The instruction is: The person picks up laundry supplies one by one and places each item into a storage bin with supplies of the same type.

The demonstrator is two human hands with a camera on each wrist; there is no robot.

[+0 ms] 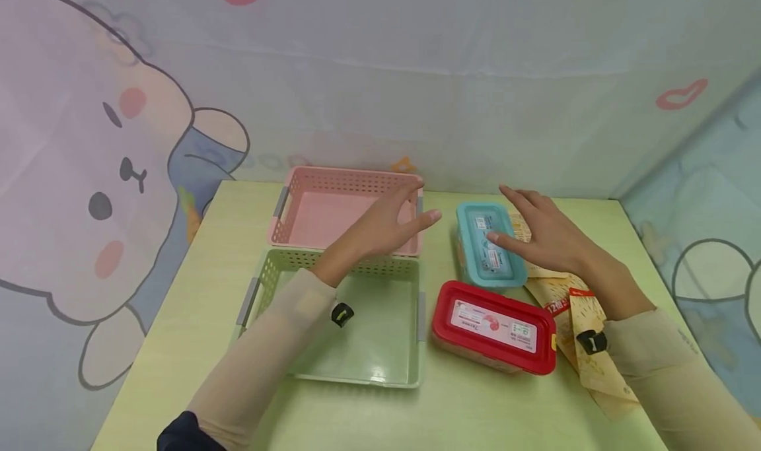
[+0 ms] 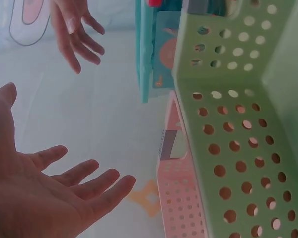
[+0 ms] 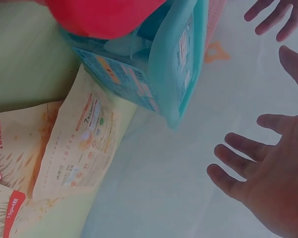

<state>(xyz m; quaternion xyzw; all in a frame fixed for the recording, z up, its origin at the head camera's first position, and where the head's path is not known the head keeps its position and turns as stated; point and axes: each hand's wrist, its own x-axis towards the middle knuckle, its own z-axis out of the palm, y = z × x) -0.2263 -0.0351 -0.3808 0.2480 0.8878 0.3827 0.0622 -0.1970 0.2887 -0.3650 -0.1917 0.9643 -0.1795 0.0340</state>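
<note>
My left hand hovers over the right side of the pink basket, fingers spread and nothing in it. In the left wrist view that hand shows its palm and parted fingers. The right hand, also holding nothing, is above the right edge of a box with a turquoise lid. Its fingers and thumb stand apart, as the right wrist view of the hand confirms. Nearer to me than the turquoise box lies a box with a red lid, its label facing up.
A light green basket stands in front of the pink one, partly behind my left forearm. Several beige printed packets lie overlapping under my right forearm. A printed cloth hangs behind the table's far edge.
</note>
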